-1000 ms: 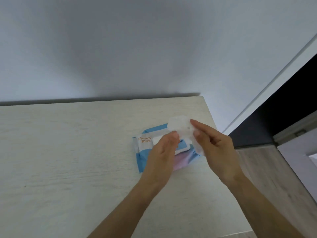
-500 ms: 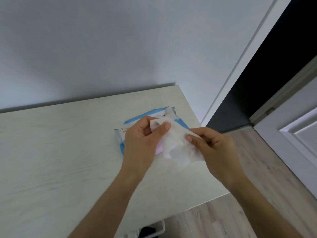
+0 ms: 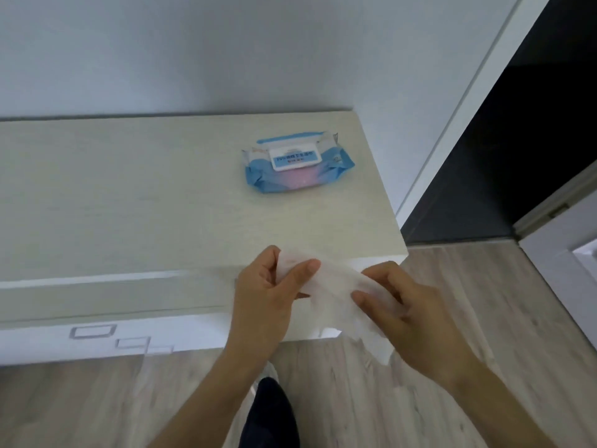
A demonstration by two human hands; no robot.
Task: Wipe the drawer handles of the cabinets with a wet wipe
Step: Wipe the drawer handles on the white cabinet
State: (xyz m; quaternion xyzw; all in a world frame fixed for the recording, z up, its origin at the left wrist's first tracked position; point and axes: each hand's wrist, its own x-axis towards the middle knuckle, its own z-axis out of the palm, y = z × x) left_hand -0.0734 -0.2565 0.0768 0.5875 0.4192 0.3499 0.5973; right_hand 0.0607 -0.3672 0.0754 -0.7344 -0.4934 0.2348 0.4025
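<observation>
A white wet wipe [image 3: 336, 295] is stretched between both my hands in front of the cabinet's near edge. My left hand [image 3: 268, 299] pinches its upper left end between thumb and fingers. My right hand [image 3: 407, 312] grips its lower right part, and a loose corner hangs below. The blue and pink wipe packet [image 3: 298, 163] lies flat on the pale cabinet top [image 3: 129, 195] near the right end, its white lid closed. Rectangular metal drawer handles [image 3: 93, 331] show on the cabinet front at lower left, blurred.
A white wall rises behind the cabinet. To the right stand a white door frame [image 3: 465, 101], a dark doorway [image 3: 533, 124] and an open white door [image 3: 562, 250]. Wood-look floor [image 3: 484, 318] lies below, with my dark-clad leg [image 3: 274, 415] at the bottom.
Both hands have pulled the wipe off the packet and drawn back past the cabinet's front edge. The packet now lies alone with its lid closed. The view has tilted down to the cabinet front.
</observation>
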